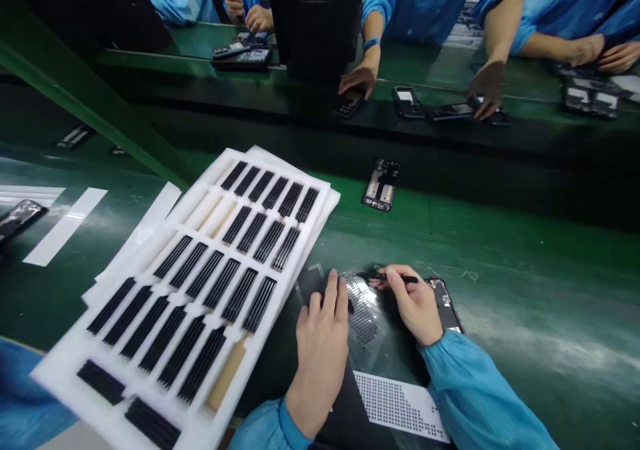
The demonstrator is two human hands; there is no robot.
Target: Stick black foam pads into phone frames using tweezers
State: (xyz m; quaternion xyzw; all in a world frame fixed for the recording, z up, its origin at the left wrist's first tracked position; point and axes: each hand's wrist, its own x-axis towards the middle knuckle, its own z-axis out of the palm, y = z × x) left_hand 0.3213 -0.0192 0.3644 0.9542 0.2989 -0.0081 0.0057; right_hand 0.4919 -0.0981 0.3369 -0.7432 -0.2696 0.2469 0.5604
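My left hand (323, 343) lies with its fingers stretched out on a clear sheet of small dark dots (364, 320), pressing near its left edge. In my right hand (414, 303) is a thin black tool, apparently tweezers (409, 279), its tip pointing left over the top of that sheet. The tip is too blurred to show whether it grips anything. Just right of my right hand, partly covered by it, lies an opened phone (446, 305). A white sheet of dark dots (400, 405) is below, between my forearms.
A white foam tray (193, 323) with slots of black strips stands at left on another foam sheet. An opened phone frame (381, 185) lies ahead on the green bench (540, 290). White strips (66, 227) lie far left. Co-workers' hands (363, 73) handle phones across the bench.
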